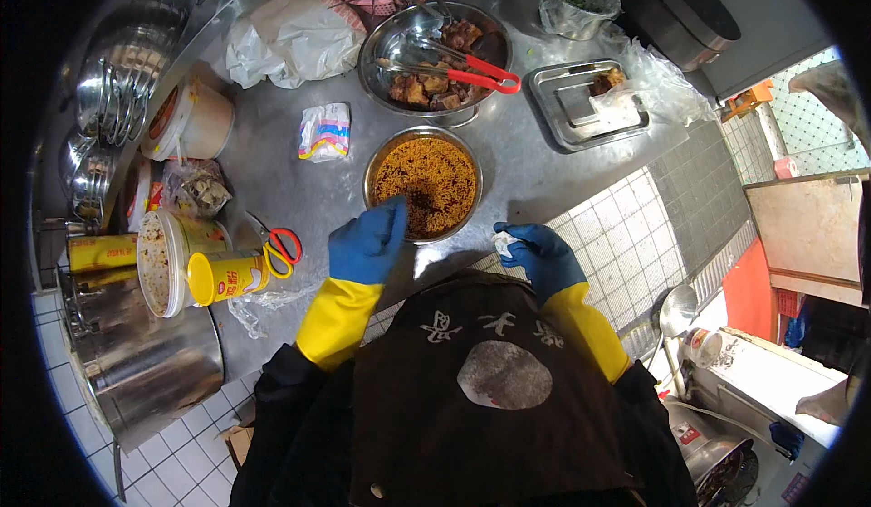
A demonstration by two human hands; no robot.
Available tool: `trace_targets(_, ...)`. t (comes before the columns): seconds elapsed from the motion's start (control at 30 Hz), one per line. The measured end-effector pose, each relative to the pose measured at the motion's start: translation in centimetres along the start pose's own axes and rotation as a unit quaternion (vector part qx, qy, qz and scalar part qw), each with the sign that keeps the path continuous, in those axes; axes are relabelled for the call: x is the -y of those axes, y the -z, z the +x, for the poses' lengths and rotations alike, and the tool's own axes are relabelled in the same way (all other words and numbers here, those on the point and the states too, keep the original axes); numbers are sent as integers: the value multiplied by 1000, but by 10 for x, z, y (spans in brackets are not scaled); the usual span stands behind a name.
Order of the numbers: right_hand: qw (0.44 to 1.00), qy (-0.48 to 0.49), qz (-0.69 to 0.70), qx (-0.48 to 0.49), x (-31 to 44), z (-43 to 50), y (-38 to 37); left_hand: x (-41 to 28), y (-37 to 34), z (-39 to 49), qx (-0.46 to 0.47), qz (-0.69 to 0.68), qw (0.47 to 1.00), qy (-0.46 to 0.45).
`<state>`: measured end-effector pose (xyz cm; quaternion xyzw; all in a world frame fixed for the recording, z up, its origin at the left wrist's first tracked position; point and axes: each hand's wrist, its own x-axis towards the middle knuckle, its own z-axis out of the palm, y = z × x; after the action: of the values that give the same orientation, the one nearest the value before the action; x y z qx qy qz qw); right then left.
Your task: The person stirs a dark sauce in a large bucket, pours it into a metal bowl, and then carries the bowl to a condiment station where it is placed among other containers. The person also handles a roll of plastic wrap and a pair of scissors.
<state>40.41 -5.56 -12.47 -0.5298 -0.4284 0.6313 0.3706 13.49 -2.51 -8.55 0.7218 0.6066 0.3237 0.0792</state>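
Note:
My left hand, in a blue and yellow rubber glove, is curled at the lower left rim of a steel bowl; whether its fingers hold anything is hidden. Dark liquid topped with orange-brown seeds or grains fills that bowl. In a matching glove, my right hand pinches a small crumpled white wad beside the table edge. Beyond the bowl, a larger steel basin holds chunks of cooked meat, with red-handled tongs lying across it. A white printed packet lies to the left.
Scissors, a yellow canister and a lidded plastic tub stand left on the steel table. A steel tray with a piece of food and plastic bags is at right. A white bag lies at the back left.

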Motion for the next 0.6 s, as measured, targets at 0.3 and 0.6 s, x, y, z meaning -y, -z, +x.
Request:
trace_targets(0.3, 939, 199, -277, -41, 19, 23, -38, 59, 33, 28, 25, -293, 904, 311)
trace_targets(0.6, 993, 4, 37, -111, 22, 25, -36, 91, 5, 38, -20, -415, 841, 346)
